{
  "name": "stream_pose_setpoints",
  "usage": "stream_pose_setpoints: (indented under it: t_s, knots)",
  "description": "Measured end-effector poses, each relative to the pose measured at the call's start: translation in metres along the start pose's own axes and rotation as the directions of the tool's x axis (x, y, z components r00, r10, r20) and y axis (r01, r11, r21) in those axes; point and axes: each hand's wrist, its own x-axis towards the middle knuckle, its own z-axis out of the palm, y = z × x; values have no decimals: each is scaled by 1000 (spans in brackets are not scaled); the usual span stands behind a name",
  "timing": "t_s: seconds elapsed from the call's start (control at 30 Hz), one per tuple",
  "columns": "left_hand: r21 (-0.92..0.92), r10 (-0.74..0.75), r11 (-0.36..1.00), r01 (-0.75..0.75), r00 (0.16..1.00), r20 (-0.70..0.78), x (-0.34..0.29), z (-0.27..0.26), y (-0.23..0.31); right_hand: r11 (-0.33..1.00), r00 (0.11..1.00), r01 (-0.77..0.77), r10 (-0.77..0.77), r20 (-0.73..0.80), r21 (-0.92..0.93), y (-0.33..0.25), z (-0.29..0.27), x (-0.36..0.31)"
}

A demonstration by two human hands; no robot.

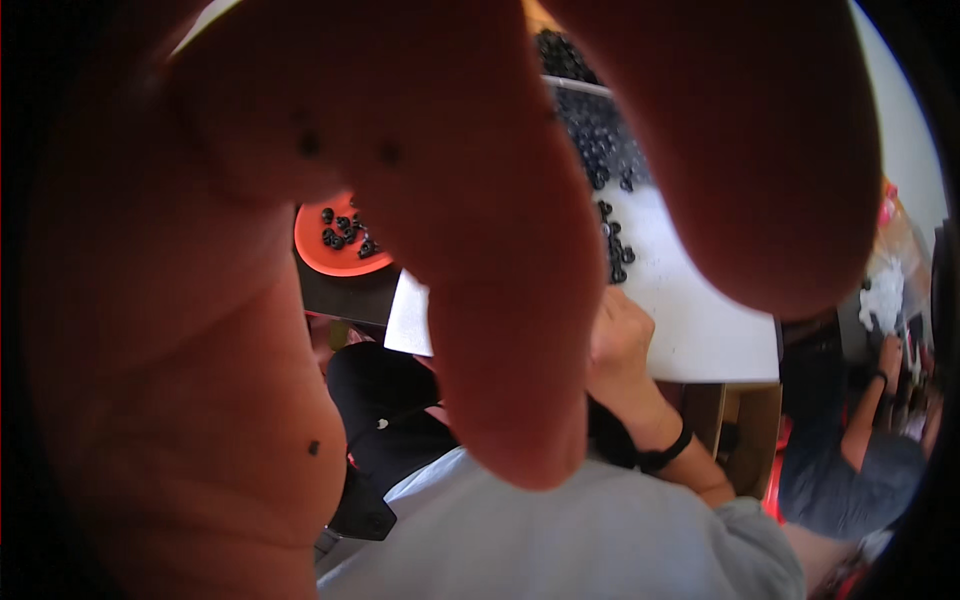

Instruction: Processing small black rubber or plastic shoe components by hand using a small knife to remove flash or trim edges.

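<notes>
My left hand [470, 230] is held right up against the view and fills much of it, dark and out of focus. Its fingers hang apart with nothing visible between them. Behind one of those fingers, my right hand [624, 335] rests at the white tabletop [715, 345], with a black band [667, 450] round its wrist. The right hand looks curled closed, but its fingertips are hidden, and so is anything in them. Just beyond it lie several small round black parts [615, 255], with a larger heap of them [595, 130] farther back.
An orange-red dish [345, 262] with more black parts stands to the left on a dark surface. At the far end, another batch of black parts [565, 58] lies by an orange edge. A brown box [755, 425] is below the tabletop. At right, another person [850, 480] reaches toward white material [882, 298].
</notes>
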Motion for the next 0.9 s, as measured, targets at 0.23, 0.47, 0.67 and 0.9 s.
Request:
stream_pose_setpoints:
  t_s: [0.23, 0.47, 0.67, 0.9]
  knots:
    - [-1, 40, 999, -41, 971, 234, -10, -57, -8, 998, 999, -26, 24, -21, -54, -3, -1, -12]
    - [24, -330, 944, 329, 939, 92, -85, 55, -81, 998, 997, -59, 59, -46, -3, 8, 1, -9]
    - [330, -282, 922, 203, 936, 211, -119, 85, -132, 999, 998, -50, 50, -35, 5, 2, -5, -12]
    - [485, -304, 857, 172, 930, 208, -123, 101, -154, 999, 999, -36, 36, -24, 10, 1, -5, -12]
